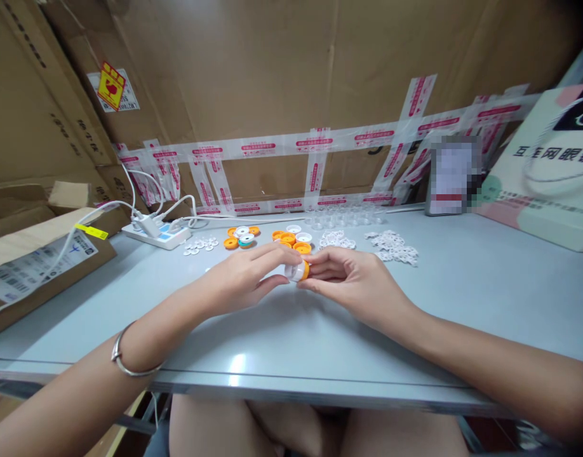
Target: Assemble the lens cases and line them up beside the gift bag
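Over grey table (463, 298), left fingers (278, 256) and right fingers (320, 285) pinch white-orange piece (297, 271)

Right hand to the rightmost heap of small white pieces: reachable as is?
Probably yes: the right hand is close and nothing visible blocks the way to the heap of white pieces. But it grasps the white-and-orange part, so likely must let go first.

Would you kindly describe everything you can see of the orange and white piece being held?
The held piece is small and round, apparently plastic. A whitish, partly see-through section faces the left grip; an orange section faces the right grip. It is tipped on its side over the grey table, touched from both sides and partly hidden.
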Available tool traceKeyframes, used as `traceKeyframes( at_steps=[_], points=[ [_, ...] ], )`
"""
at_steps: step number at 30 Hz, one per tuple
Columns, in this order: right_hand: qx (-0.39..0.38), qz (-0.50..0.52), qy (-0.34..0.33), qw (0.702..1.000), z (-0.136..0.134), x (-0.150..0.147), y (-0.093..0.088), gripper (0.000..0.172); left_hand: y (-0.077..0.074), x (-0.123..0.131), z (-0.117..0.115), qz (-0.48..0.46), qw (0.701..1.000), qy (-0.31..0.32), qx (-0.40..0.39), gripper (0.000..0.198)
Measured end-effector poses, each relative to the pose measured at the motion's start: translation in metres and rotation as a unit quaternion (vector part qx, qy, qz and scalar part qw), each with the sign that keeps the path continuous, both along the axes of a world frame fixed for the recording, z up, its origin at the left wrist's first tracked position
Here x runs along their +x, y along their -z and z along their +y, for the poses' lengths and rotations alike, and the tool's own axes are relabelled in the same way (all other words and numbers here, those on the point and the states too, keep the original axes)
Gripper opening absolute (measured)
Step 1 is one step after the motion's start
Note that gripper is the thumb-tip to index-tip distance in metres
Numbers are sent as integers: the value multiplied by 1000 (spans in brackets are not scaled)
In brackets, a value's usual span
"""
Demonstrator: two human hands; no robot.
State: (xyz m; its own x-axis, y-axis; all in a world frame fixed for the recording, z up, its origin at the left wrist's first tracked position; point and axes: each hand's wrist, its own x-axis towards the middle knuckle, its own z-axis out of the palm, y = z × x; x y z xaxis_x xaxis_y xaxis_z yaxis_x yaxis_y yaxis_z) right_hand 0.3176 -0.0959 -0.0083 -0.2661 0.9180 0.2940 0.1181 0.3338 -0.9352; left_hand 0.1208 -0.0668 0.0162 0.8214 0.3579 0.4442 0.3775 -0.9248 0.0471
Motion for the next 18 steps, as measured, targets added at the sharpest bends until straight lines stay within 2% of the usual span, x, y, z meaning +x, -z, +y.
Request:
traceKeyframes(
  at_steps=[5, 11, 14, 18],
  points=[
    [6, -4, -1, 1000, 1, 0, 1, 15, 0, 1, 0, -1, 1000, 1, -1, 23],
    [6, -1, -1, 1000, 0, 0, 2, 15, 7, 1, 3, -10, 1000, 19, -6, 22],
    [-13, 11, -4, 1000, 1, -1, 1, 15, 10, 1, 3, -18, 1000, 18, -11, 20],
    [-75, 27, 15, 997, 4, -3, 0, 18, 11, 0, 5, -28, 999, 29, -32, 20]
  ],
)
